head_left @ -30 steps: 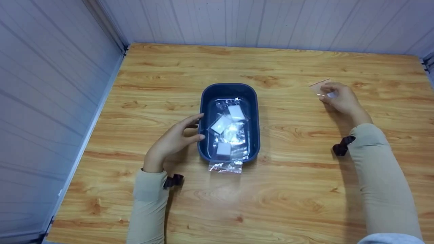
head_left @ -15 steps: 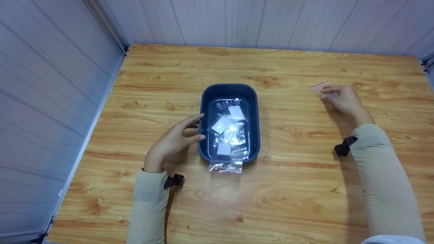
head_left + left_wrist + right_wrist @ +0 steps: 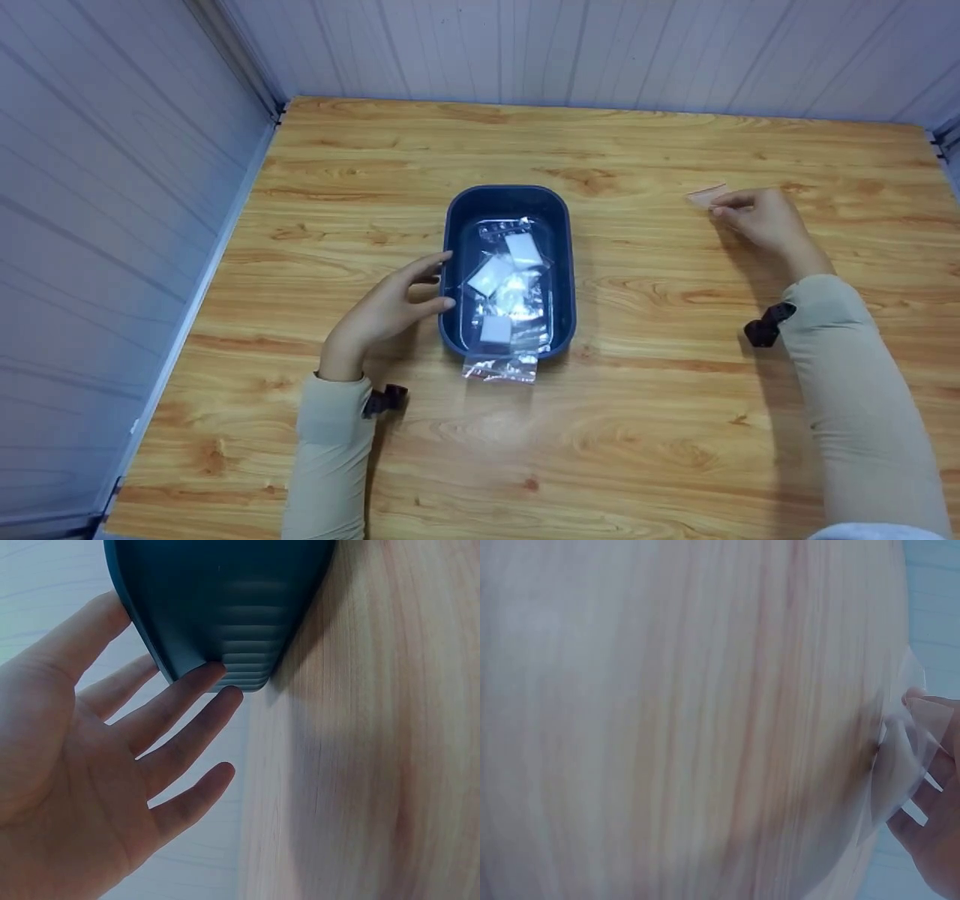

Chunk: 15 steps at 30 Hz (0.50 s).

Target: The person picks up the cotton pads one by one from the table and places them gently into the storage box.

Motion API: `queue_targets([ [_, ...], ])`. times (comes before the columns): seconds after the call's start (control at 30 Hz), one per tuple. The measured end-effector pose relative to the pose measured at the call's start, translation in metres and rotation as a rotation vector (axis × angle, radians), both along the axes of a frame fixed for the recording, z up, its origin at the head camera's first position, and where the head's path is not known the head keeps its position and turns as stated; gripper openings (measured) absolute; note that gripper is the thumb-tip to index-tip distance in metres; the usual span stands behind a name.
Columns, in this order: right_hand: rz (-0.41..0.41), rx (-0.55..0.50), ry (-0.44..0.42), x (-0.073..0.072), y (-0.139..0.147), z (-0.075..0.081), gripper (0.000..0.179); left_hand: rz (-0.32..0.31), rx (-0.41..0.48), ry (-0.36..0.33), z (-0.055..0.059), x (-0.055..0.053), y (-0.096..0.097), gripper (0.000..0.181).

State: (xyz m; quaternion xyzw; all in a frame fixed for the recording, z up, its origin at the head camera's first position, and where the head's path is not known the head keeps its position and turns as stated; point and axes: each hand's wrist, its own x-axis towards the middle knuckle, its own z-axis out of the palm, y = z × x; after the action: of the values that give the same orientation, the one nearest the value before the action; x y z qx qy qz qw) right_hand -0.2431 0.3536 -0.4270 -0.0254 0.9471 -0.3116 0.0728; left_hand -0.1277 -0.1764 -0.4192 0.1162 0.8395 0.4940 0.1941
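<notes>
My right hand (image 3: 763, 219) pinches a small clear zip-lock bag (image 3: 705, 196) between thumb and fingers, low over the right side of the table. In the right wrist view the bag (image 3: 895, 757) hangs from my fingertips, and a pale thing shows through its plastic. My left hand (image 3: 384, 306) touches the left side of a dark blue plastic box (image 3: 568, 285). Its fingers are spread and nearly straight along the box wall, as the left wrist view shows. Inside the box lie several clear bags with white squares (image 3: 496, 328); one bag's end (image 3: 501, 369) hangs over the near rim.
The box stands near the middle of a wood-grain table (image 3: 645, 450). Pale panelled walls rise along the back (image 3: 540, 52) and the left side (image 3: 112, 247). A small dark device (image 3: 766, 325) sits on the right wrist, another (image 3: 385, 401) on the left.
My right hand has shifted slightly right and tilted with the bag; less of the bag and its white square shows now. The left hand and the box have stayed in place.
</notes>
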Motion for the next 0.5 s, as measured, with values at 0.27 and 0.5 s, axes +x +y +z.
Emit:
queue_targets([
  [0.27, -0.033, 0.000, 0.006, 0.0023, -0.0028, 0.0057, 0.049, 0.006, -0.005, 0.002, 0.0023, 0.0004, 0.0004, 0.068],
  [0.5, -0.052, 0.012, 0.058, 0.0045, -0.0021, 0.0068, 0.050, 0.002, 0.013, -0.008, 0.0025, 0.0007, -0.0001, 0.068],
])
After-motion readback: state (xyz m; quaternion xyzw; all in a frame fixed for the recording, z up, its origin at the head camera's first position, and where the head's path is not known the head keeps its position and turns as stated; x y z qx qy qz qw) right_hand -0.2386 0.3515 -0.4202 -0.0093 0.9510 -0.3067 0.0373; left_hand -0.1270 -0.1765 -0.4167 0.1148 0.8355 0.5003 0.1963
